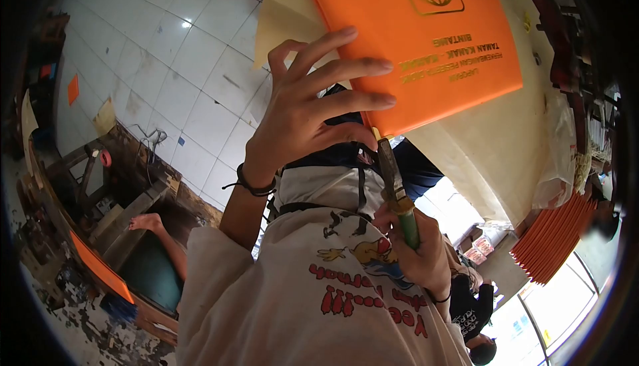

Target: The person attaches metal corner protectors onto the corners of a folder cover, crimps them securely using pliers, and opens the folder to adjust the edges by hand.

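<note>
My left hand (313,93), with a dark bracelet on the wrist, lies with its fingers spread over the edge of an orange cover (426,53) printed in gold. Its thumb is near the cover's lower corner. There, the tip of a worn metal tool with a green handle (410,231) meets the corner, close to the thumb. My right hand (426,259) is closed around that handle, below the cover. Under the cover is a pale, wide surface (472,160); its contact with the cover is partly hidden.
A stack of orange covers (552,239) stands at the right, near clear plastic (559,160). A person in black (472,309) is at the lower right. Another person's bare limb (170,246) shows at the left, near wooden furniture (126,216). White floor tiles (193,66) lie at the upper left.
</note>
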{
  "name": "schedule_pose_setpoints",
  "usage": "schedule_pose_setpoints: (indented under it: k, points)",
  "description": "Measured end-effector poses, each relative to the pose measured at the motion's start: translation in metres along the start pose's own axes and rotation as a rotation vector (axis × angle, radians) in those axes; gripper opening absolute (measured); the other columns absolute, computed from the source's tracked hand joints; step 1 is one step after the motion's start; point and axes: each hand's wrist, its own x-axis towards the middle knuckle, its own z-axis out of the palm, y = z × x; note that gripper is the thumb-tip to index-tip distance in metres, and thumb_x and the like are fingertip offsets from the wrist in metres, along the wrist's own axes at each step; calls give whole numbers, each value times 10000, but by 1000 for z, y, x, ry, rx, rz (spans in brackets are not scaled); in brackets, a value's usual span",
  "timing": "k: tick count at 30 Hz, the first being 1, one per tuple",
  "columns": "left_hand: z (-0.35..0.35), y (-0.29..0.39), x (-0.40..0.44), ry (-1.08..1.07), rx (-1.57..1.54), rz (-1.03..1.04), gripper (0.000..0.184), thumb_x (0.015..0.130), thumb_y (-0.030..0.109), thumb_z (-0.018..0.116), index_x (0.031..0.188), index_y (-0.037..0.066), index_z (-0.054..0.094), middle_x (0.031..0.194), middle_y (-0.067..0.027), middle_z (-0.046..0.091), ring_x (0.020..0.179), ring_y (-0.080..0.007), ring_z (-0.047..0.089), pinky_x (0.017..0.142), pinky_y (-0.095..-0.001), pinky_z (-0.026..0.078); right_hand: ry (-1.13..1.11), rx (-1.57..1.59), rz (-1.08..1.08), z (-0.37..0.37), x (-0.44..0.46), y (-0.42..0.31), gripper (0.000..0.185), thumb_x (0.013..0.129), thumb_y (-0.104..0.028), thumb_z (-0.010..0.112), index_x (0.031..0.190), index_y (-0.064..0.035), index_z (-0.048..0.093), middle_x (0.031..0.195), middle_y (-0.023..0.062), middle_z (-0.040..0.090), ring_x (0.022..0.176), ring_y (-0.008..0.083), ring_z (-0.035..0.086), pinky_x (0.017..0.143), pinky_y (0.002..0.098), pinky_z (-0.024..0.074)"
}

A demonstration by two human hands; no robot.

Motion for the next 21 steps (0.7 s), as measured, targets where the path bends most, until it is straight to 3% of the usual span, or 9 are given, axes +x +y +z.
schedule_pose_setpoints:
  k: [5, 8, 12, 21]
  points:
    - [1, -1, 0, 9, 4, 4, 458, 659, 547, 725, 1064, 333, 736, 1292, 116, 628, 1352, -197, 423, 975, -418, 228, -5, 15, 48, -1, 0, -6, 427, 711, 130, 457, 1073, 27, 658, 1061, 153, 638, 888, 228, 650, 773, 308, 510]
    - [-1, -2, 0, -19, 93, 30, 520, 637, 621, 674, 1041, 306, 763, 1263, 77, 656, 1335, -271, 438, 1005, -420, 282, 4, 94, 34, 0, 1, -2, 436, 709, 126, 463, 1095, 42, 645, 1170, 169, 622, 957, 233, 644, 818, 305, 502]
    - [-1, -1, 0, -27, 87, 28, 511, 632, 615, 683, 1031, 307, 766, 1260, 80, 657, 1338, -271, 435, 1002, -414, 286, -22, 54, 7, -4, 1, 0, 461, 708, 109, 472, 1138, 52, 631, 1262, 175, 589, 1040, 238, 621, 885, 317, 482]
    - [-3, -1, 3, -33, 78, 17, 501, 621, 608, 698, 1007, 297, 772, 1243, 83, 664, 1330, -271, 436, 1003, -415, 296, -50, 86, 49, -3, -1, -6, 464, 736, 93, 492, 1175, 38, 631, 1288, 169, 571, 1012, 225, 591, 892, 315, 471]
